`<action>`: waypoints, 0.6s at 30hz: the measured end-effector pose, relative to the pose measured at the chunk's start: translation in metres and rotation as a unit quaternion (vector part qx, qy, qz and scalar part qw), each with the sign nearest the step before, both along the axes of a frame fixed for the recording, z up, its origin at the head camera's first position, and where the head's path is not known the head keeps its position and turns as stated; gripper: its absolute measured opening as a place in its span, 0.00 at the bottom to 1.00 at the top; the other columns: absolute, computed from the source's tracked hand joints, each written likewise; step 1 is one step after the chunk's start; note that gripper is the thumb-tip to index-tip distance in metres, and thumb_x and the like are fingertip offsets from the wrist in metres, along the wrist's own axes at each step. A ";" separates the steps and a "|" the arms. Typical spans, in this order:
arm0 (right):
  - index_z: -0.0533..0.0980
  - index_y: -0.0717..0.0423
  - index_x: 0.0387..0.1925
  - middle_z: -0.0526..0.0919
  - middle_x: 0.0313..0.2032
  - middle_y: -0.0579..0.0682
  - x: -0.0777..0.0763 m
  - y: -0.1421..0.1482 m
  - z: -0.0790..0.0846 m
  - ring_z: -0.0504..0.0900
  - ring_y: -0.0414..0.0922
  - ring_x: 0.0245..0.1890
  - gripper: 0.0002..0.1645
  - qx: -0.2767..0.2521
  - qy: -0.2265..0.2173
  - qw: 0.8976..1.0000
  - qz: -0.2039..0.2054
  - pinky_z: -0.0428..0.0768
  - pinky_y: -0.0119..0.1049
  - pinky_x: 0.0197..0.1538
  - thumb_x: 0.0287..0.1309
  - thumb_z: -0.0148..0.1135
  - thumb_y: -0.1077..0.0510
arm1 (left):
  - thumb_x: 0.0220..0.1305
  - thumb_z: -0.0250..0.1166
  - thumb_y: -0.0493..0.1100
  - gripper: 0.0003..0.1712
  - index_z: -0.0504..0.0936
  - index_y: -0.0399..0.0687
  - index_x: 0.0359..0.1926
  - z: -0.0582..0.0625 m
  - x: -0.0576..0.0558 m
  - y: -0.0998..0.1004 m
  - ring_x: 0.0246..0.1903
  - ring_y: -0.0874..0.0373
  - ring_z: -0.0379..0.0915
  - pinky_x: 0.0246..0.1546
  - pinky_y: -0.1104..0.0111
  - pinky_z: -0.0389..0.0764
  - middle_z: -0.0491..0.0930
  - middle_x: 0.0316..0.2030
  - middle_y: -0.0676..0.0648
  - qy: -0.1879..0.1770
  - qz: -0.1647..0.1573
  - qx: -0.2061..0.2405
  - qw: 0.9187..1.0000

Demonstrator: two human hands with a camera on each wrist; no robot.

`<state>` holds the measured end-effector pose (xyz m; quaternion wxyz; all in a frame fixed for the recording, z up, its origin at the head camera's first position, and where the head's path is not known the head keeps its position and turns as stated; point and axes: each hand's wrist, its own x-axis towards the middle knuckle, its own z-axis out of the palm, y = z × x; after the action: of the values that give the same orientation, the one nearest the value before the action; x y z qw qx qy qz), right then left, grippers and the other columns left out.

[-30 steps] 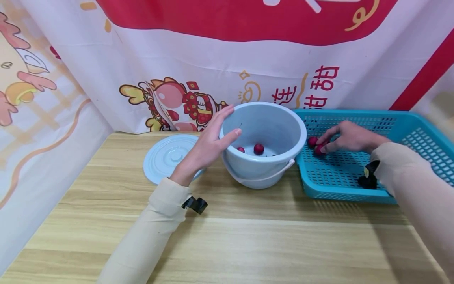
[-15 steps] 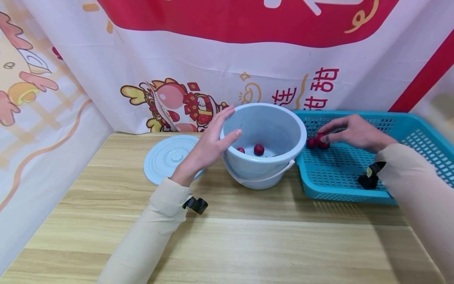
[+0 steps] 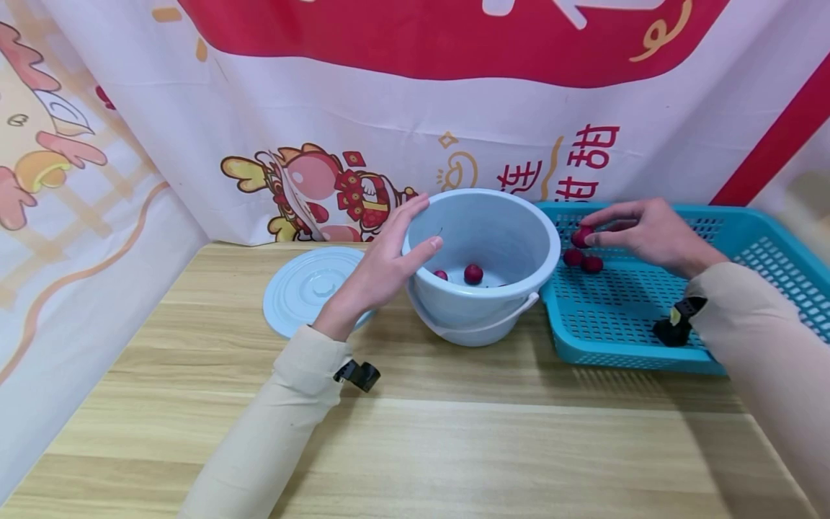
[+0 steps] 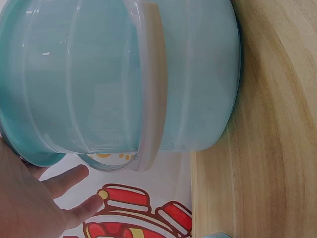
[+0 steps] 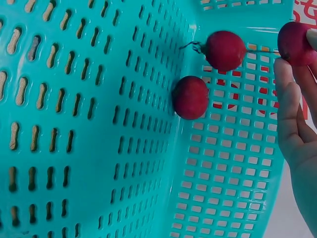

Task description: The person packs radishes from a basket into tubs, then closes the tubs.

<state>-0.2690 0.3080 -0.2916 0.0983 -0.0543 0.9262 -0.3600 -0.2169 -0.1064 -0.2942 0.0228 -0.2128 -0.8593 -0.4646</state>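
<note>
My right hand [image 3: 658, 234] pinches a red radish [image 3: 581, 236] between thumb and fingers, raised above the left end of the turquoise basket [image 3: 638, 355]. Just beneath it, two more radishes [image 5: 190, 97] lie together in the basket; one [image 5: 225, 50] shows a stem stub and thin root in the right wrist view. Beside the basket stands a light blue bucket [image 3: 480, 313], upright, its handle hanging down in front. Inside the bucket a radish [image 3: 473, 274] and part of another [image 3: 440, 274] show. My left hand [image 3: 382, 263] rests against the bucket's left rim, fingers fairly straight, thumb reaching over the edge.
A round light blue lid [image 3: 305, 292] lies on the wooden table [image 3: 454, 447] left of the bucket, partly behind the left wrist. Close behind everything hangs a printed cloth [image 3: 363, 108]. Each wrist wears a small black camera [image 3: 358, 375].
My right hand has lifted one radish from beside the other two, up toward the basket's back wall. The left hand and bucket have stayed in place.
</note>
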 end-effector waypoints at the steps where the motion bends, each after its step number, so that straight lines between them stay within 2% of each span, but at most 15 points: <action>1: 0.73 0.49 0.75 0.69 0.75 0.63 0.000 0.000 0.000 0.68 0.66 0.71 0.41 0.000 0.001 1.000 0.000 0.84 0.61 0.59 0.65 0.72 0.40 | 0.74 0.58 0.63 0.44 0.55 0.61 0.84 0.000 0.000 0.000 0.82 0.49 0.53 0.76 0.37 0.67 0.49 0.85 0.57 0.000 0.000 0.000 1.000; 9: 0.74 0.48 0.74 0.70 0.74 0.62 0.000 -0.003 -0.002 0.68 0.63 0.70 0.38 -0.001 -0.001 1.000 -0.001 0.85 0.55 0.59 0.68 0.70 0.40 | 0.74 0.58 0.63 0.44 0.55 0.63 0.84 -0.001 0.000 -0.001 0.81 0.49 0.54 0.75 0.37 0.68 0.49 0.85 0.57 -0.004 0.001 0.003 1.000; 15: 0.75 0.46 0.73 0.77 0.69 0.59 0.002 -0.005 0.000 0.72 0.58 0.67 0.39 -0.008 0.011 1.000 -0.003 0.85 0.46 0.56 0.66 0.70 0.37 | 0.74 0.58 0.63 0.44 0.55 0.63 0.84 -0.001 -0.001 -0.001 0.81 0.48 0.55 0.75 0.38 0.69 0.49 0.85 0.57 -0.005 0.000 0.003 1.000; 18: 0.75 0.45 0.73 0.79 0.68 0.58 0.003 -0.006 0.002 0.73 0.57 0.67 0.40 -0.015 0.024 1.000 -0.006 0.85 0.46 0.56 0.64 0.70 0.35 | 0.74 0.58 0.63 0.44 0.55 0.62 0.84 -0.001 0.000 -0.001 0.81 0.49 0.54 0.75 0.38 0.69 0.49 0.85 0.57 -0.004 0.000 0.003 1.000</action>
<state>-0.2658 0.3021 -0.2898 0.0737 -0.0590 0.9231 -0.3729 -0.2174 -0.1070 -0.2949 0.0199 -0.2110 -0.8580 -0.4679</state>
